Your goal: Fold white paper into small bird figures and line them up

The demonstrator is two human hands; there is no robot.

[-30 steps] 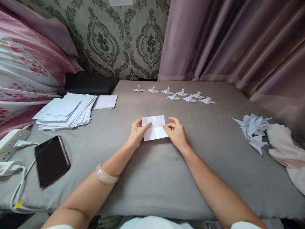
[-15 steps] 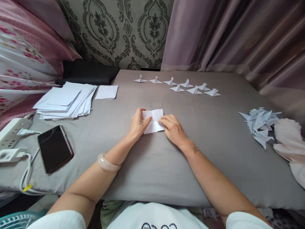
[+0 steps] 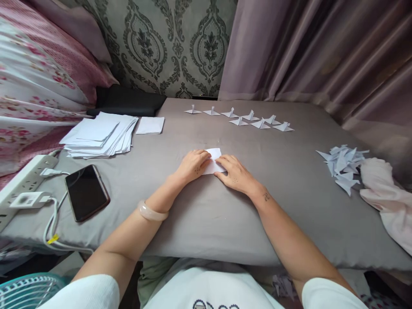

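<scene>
White sheet (image 3: 215, 153) lay between left hand (image 3: 194, 165) and right hand (image 3: 234, 173)

The white sheet was in the middle part of the grey cloth (image 3: 209, 223), in front of the person, and both hands touched it. The left hand covered its left part with the back upward; the fingers were close together, and whether they pinched the paper, I could not tell. The right hand lay at the right part — its thumb stood apart from the fingers, and there also I could not tell if any grip was made. On the left forearm was a pale bangle (image 3: 152, 212).

Farther away on the cloth, eight folded paper figures (image 3: 249, 116) were placed in two rows, five in the back one and three in the front one. Near the right side was a heap of white folded pieces (image 3: 345, 161), just beside a pale pink fabric (image 3: 383, 189). To the left lay a large paper stack (image 3: 96, 133), its sheets unevenly aligned, and next to it a smaller, neater stack (image 3: 150, 125). Nearer to the person, on the same side, a dark-screened phone (image 3: 86, 192) rested beside a power strip (image 3: 24, 182) — with a white adapter (image 3: 28, 200) seated in it.
</scene>
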